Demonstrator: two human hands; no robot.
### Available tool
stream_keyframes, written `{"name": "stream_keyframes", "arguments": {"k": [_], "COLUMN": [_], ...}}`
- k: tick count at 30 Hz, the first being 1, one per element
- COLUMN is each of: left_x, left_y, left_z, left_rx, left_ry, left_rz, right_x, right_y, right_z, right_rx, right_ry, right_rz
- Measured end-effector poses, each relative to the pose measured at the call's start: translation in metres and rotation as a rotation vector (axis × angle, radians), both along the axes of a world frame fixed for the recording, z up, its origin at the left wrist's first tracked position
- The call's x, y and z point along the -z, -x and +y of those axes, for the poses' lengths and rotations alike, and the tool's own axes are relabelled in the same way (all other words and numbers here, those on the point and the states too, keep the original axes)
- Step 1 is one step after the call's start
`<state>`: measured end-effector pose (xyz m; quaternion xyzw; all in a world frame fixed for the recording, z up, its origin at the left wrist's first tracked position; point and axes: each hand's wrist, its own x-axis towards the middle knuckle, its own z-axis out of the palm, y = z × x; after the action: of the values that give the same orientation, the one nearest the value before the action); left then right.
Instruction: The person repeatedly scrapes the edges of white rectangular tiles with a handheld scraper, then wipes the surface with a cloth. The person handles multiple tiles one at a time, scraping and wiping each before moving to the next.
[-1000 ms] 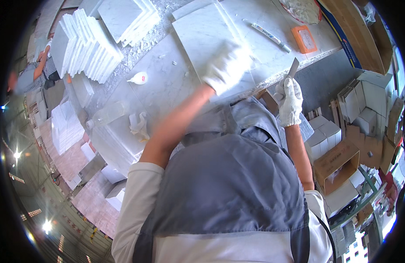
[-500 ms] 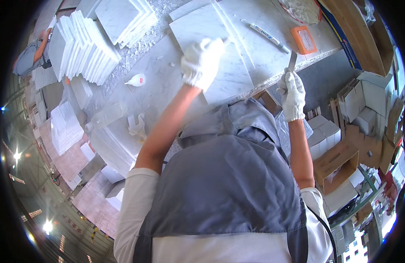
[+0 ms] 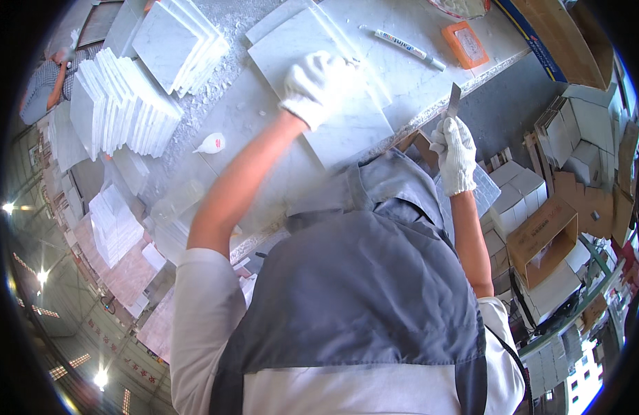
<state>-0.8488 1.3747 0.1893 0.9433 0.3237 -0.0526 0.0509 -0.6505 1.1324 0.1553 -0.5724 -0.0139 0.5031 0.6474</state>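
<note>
The right hand (image 3: 458,153) clamps a flat metal blade (image 3: 454,101). The left hand (image 3: 316,90) curls over a marble tile (image 3: 348,135), grip unclear, farther left than a second ago.

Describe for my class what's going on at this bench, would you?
A person in a gray apron works at a stone-topped bench with gloved hands. The left hand is curled over a pale tile; whether it touches is unclear. The right hand holds a flat blade, tip up, near the bench's edge. A marker and an orange rectangular item lie farther back. Stacked tiles stand at upper left.
</note>
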Motion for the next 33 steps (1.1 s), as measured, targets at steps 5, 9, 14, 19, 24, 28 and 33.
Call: {"name": "stream_keyframes", "arguments": {"k": [5,9,14,19,24,28,33], "left_x": [0.003,0.012,0.019,-0.004,-0.010,-0.003,0.007], "left_y": [0.000,0.005,0.010,-0.001,-0.006,0.007,0.018], "left_z": [0.006,0.007,0.001,0.008,-0.001,0.005,0.011], "left_rx": [-0.036,0.069,-0.003,0.037,-0.017,0.076,0.126], "left_ry": [-0.146,-0.132,-0.163,-0.028,-0.151,-0.042,-0.381], "left_rz": [-0.054,-0.024,-0.025,0.030,-0.015,-0.004,0.043], "right_x": [-0.003,-0.006,-0.006,-0.003,-0.006,-0.007,-0.008], "right_y": [0.002,0.001,0.001,0.004,0.001,0.001,0.000], "right_z": [0.002,0.005,-0.004,-0.012,-0.015,-0.016,-0.016], "right_rx": [0.000,0.007,-0.023,0.026,0.024,0.009,-0.016], "right_ry": [0.020,-0.008,-0.021,0.000,-0.029,-0.025,-0.022], "right_rz": [-0.041,0.006,-0.023,-0.012,-0.006,0.006,-0.009]}}
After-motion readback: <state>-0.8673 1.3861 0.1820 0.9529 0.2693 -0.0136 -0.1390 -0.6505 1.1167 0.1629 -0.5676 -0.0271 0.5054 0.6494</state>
